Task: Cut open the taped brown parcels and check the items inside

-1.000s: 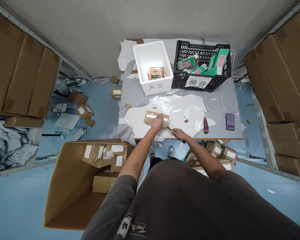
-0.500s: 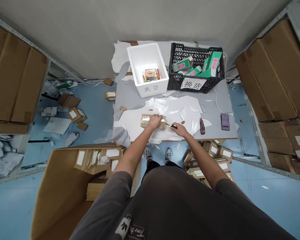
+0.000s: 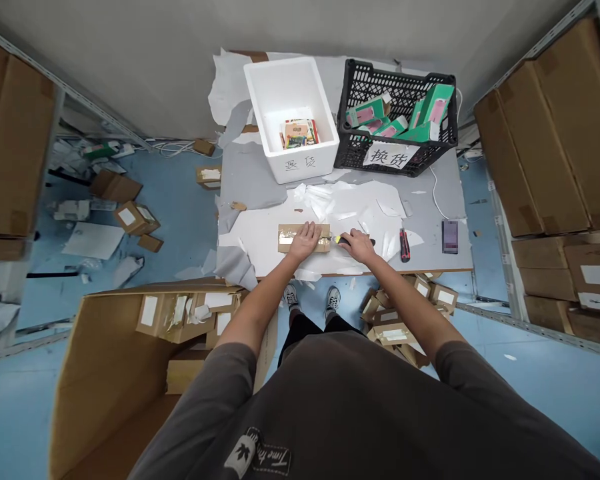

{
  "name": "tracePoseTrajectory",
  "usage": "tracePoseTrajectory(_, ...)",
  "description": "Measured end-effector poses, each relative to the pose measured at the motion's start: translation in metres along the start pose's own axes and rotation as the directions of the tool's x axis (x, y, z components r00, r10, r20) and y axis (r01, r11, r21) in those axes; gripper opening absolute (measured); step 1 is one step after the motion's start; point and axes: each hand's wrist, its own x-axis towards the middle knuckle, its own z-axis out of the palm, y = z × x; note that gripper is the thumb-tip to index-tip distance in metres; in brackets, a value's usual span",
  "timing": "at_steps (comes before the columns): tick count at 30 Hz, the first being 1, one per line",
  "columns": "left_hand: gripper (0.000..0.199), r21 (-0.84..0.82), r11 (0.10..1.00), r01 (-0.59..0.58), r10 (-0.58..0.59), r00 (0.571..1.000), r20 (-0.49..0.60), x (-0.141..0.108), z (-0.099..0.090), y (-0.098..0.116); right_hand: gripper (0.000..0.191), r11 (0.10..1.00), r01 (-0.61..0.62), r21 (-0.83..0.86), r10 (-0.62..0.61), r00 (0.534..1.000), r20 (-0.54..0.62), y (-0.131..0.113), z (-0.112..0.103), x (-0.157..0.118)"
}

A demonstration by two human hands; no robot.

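Observation:
A small taped cardboard box point(image 3: 285, 239) lies on the white paper near the table's front edge. My left hand point(image 3: 305, 241) rests flat on its top, fingers stretched out over the right half. In my right hand point(image 3: 359, 245) is a black and yellow utility knife point(image 3: 344, 241), its handle end sticking out past the fist. The blade end is at the box's right end; whether it cuts into the tape is too small to tell. A red and black tool point(image 3: 405, 245), perhaps another cutter, lies to the right of my right hand.
Behind stand a white foam box point(image 3: 305, 162) with small packets and a black crate point(image 3: 347, 147) with green cartons. A phone point(image 3: 449, 237) lies at the right. A large open carton point(image 3: 110, 373) stands front left. Small boxes point(image 3: 393, 333) lie under the table; shelves flank both sides.
My left hand has gone from gripping round the box to lying flat on it. The right fist has turned, with the knife now level against the box's end. The camera view has shifted slightly.

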Motion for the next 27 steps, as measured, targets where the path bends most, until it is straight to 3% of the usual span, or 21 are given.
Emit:
tracePoseTrajectory(9, 0.045, -0.084, 0.996, 0.026, -0.029, 0.999, -0.034, 0.001, -0.005, 0.005, 0.037, 0.998, 0.028, 0.048, -0.027, 0.999, -0.032, 0.012, -0.003, 0.017)
tracePoseTrajectory(13, 0.047, -0.094, 0.994, 0.048, -0.05, 0.999, -0.019, 0.0, -0.021, 0.009, 0.032, 0.953, -0.08, 0.291, 0.093, 0.995, -0.031, 0.019, -0.001, 0.007)
tracePoseTrajectory(15, 0.05, -0.1, 0.994, 0.039, -0.037, 0.999, 0.017, -0.001, -0.034, 0.007, 0.032, 0.824, -0.213, 0.525, 0.255, 0.967, -0.008, 0.013, 0.006, -0.003)
tracePoseTrajectory(17, 0.055, -0.106, 0.994, 0.036, -0.03, 0.998, 0.059, -0.002, -0.048, 0.0, 0.039, 0.551, -0.337, 0.763, 0.421, 0.902, 0.095, -0.005, 0.018, -0.011)
tracePoseTrajectory(19, 0.062, -0.096, 0.994, 0.056, -0.046, 0.994, 0.103, -0.005, -0.06, -0.01, 0.048, 0.239, -0.363, 0.9, 0.458, 0.86, 0.226, -0.032, 0.034, -0.014)
tracePoseTrajectory(21, 0.065, -0.074, 0.993, 0.089, -0.078, 0.986, 0.146, -0.012, -0.07, -0.022, 0.058, 0.074, -0.362, 0.929, 0.469, 0.835, 0.287, -0.06, 0.048, -0.01)
tracePoseTrajectory(24, 0.064, -0.057, 0.986, 0.154, -0.142, 0.976, 0.166, -0.027, -0.078, -0.038, 0.067, 0.005, -0.366, 0.931, 0.568, 0.767, 0.298, -0.089, 0.06, 0.011)
tracePoseTrajectory(27, 0.067, -0.054, 0.957, 0.286, -0.279, 0.953, 0.115, -0.046, -0.076, -0.044, 0.06, 0.089, -0.349, 0.933, 0.638, 0.74, 0.215, -0.097, 0.058, 0.046)
